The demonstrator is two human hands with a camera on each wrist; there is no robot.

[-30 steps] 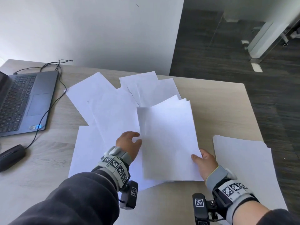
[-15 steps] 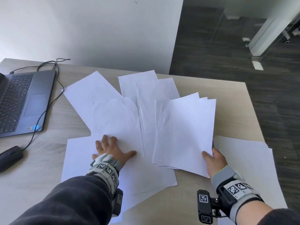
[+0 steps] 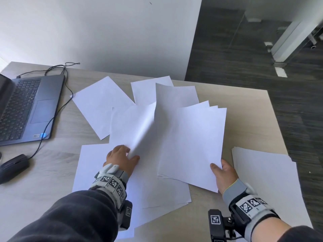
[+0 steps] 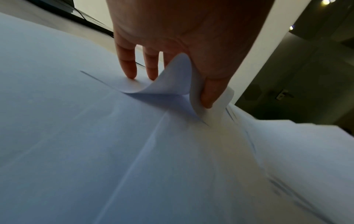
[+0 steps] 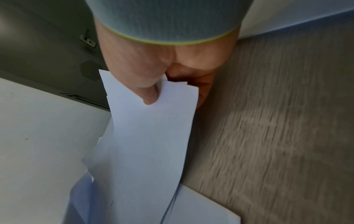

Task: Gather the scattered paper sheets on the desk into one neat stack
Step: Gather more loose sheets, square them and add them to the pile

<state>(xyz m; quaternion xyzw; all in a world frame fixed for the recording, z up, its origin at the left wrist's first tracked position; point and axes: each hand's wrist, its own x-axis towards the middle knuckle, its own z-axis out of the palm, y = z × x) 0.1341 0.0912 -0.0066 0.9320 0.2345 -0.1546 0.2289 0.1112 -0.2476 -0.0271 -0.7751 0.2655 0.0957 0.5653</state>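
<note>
no readable writing shows anywhere: the white paper sheets (image 3: 103, 103) are blank, the black-and-white square markers on both wrist bands are patterns only, and the small stickers on the laptop (image 3: 31, 109) are too small to read.

the left hand (image 3: 122, 158) sits over the overlapping sheets in the middle of the desk (image 3: 244, 119). in the left wrist view its thumb and fingers pinch the near corner of the lifted sheet (image 3: 132, 126), which curls up in a soft fold off the sheets below, while two other fingertips (image 4: 130, 72) press flat paper. the sheet's far edge stands raised in the head view.

the right hand (image 3: 225, 175) is clamped on the held bundle (image 3: 194, 144), thumb on top and fingers hidden beneath, at its near right corner. the bundle's far edges fan out unevenly, so several sheets are in it; how many i cannot tell. it is tilted, overlapping the loose sheets.

another pile of paper (image 3: 265, 180) lies at the desk's right edge, partly cut off by the frame. the desk is pale wood grain, blurred in the right wrist view. the laptop is cropped at left; a dark mouse (image 3: 12, 166) and thin black cable (image 3: 52, 117) lie near it.
</note>
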